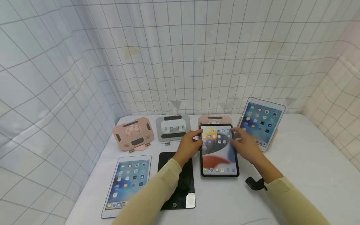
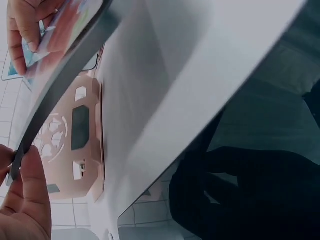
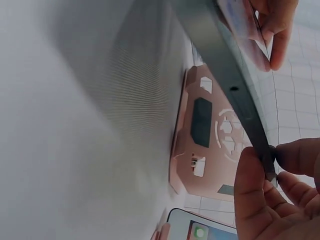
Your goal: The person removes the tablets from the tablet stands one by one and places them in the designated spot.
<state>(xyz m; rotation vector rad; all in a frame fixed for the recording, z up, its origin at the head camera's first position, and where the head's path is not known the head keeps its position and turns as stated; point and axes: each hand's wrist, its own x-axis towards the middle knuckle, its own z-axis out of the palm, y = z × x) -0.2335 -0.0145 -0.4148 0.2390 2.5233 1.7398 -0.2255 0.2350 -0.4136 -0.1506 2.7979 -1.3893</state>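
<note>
A black-edged tablet [image 1: 219,162] with a lit screen is held in front of a pink tablet stand [image 1: 214,118]. My left hand [image 1: 189,144] pinches its left edge near the top, thumb on the front and fingers behind. On the opposite edge, my right hand [image 1: 245,144] pinches it the same way. Both wrist views show the tablet raised above the tabletop, its shadow below. The stand [image 3: 215,165], with its cut-out pattern and dark pads, stands behind it, and its upper rim shows in the head view.
At right, a white tablet [image 1: 262,120] leans on another stand. A pink stand [image 1: 132,132] and a grey stand [image 1: 160,125] stand at back left. A white tablet [image 1: 130,175] and a dark-screened tablet [image 1: 182,187] lie flat in front. A grid-patterned curtain [image 1: 197,78] surrounds the table.
</note>
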